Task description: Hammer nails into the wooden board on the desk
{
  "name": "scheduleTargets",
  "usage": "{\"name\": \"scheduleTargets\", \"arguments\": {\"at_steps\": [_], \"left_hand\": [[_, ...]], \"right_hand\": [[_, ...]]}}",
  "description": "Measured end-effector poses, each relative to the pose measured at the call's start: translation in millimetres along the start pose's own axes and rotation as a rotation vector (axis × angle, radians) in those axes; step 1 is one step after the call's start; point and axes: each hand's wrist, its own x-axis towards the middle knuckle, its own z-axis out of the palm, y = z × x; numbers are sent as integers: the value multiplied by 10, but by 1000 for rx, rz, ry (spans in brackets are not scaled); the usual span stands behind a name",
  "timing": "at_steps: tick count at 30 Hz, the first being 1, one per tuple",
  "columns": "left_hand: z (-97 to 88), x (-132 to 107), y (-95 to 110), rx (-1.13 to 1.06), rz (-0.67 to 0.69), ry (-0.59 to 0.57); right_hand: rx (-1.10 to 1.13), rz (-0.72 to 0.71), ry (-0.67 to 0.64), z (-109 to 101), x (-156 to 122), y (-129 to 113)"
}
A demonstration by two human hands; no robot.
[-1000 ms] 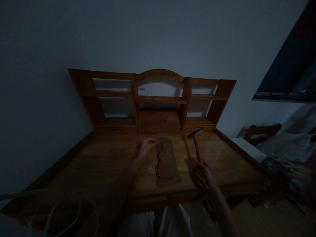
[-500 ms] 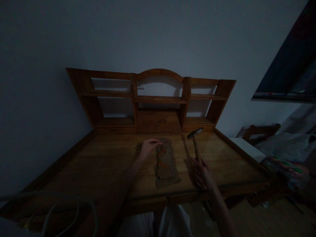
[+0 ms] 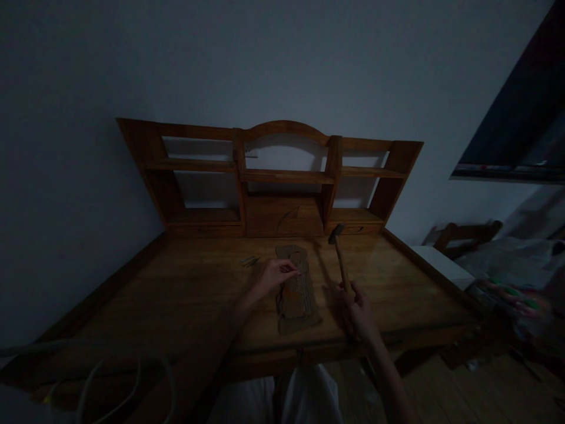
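Observation:
A hammer [image 3: 341,259] with a wooden handle is gripped in my right hand [image 3: 356,309], its head raised above the desk to the right. My left hand [image 3: 279,275] is pinched over a worn brown piece of cardboard [image 3: 293,300] lying on the desk. Whatever the fingertips hold is too small and dark to make out. Orange patches show on the cardboard's torn surface, part of which my left hand covers. Several thin nail-like pieces [image 3: 249,260] lie on the wood to the left of the cardboard.
The wooden desk [image 3: 176,288] has a shelf unit [image 3: 286,176] along its back edge, against the wall. A pale cable [image 3: 88,347] loops at the lower left. To the right stand a white surface [image 3: 441,265] and a pile of plastic bags [image 3: 507,259].
My left hand has moved nearer and slightly right over the cardboard, uncovering the thin pieces. The hammer has shifted left and its head has turned.

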Motion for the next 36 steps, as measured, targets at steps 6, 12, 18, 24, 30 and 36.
{"name": "scheduleTargets", "arguments": {"at_steps": [6,12,18,24,30,36], "left_hand": [[26,-12,-62,14,11,5],[86,-30,-151,29,35,47],[114,-32,-222,25,33,29],[114,-12,-225,70,87,53],[112,17,-187,-2,116,97],[132,33,-266,-2,76,82]], "right_hand": [[-49,-40,-7,7,-2,-60],[-32,4,13,1,-26,-69],[28,121,12,-12,-211,-97],[60,271,1,4,-717,-463],[-35,357,-3,67,-1065,-908],[-232,176,71,180,-1178,-1133]]}}
